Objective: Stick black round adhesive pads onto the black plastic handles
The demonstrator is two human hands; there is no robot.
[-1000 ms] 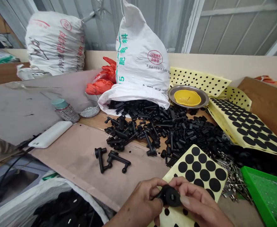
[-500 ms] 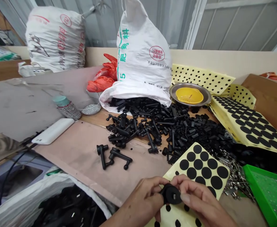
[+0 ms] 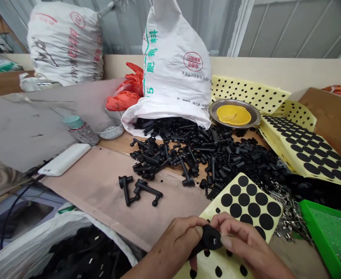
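A black plastic part with a round end and a small metal tip at its centre is held between my hands. My left hand is closed around its body, thumb lying along the top. From the other side, the fingertips of my right hand pinch the rim of the round end. Underneath both hands lies a yellow sheet of round black stickers. Two black crank handles rest on the pinkish board to the left. Fingers partly hide the held part.
Loose black parts spill from a white woven sack. Metal pieces lie beside a green tray at right. A steel bowl holds a yellow strainer. A white bag of black parts stands front left.
The held part has turned slightly, and more of its body shows below my left hand. My left thumb now lies higher on it. The camera view has shifted a little.
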